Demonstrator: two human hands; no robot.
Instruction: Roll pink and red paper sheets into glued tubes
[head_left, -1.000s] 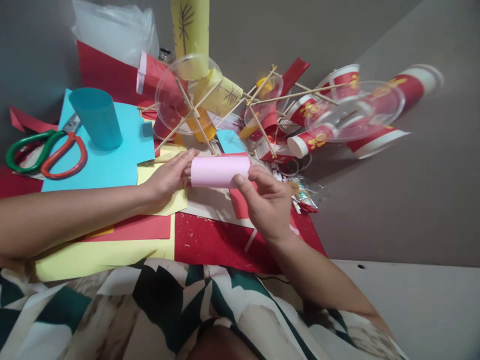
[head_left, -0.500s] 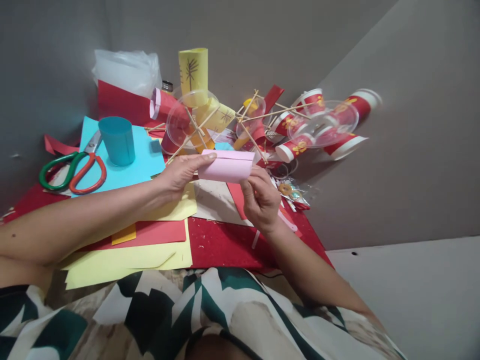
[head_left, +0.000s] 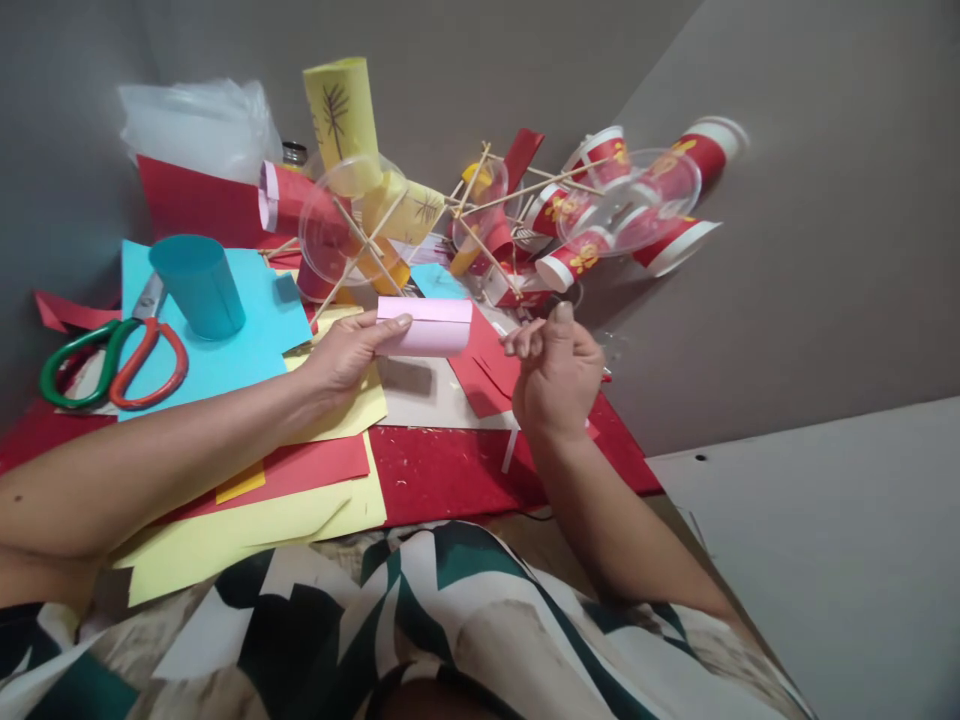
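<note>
My left hand [head_left: 346, 350] is closed on one end of a rolled pink paper tube [head_left: 426, 335], its thumb lying over the tube's lengthwise seam. The tube is level, above the tabletop, with its other end pointing right. My right hand [head_left: 559, 375] is raised to the right of the tube, apart from it. Its fingers are curled and the thumb sits up against the index finger; whether anything small is pinched there is hidden. Beneath the hands lie red paper pieces [head_left: 487, 375] and a whitish sheet [head_left: 420, 400].
At the left, green-and-orange-handled scissors [head_left: 124, 360] and a teal paper cylinder [head_left: 201, 290] rest on blue paper [head_left: 262, 330]. Behind stand stick wheels with yellow tubes [head_left: 341, 120] and red paper cups [head_left: 585, 255]. Yellow sheets [head_left: 300, 520] lie at the front of the red-covered table [head_left: 450, 480].
My right hand has let go of the pink paper tube and moved right and slightly up. The tube stays in my left hand. The whole view has shifted a little.
</note>
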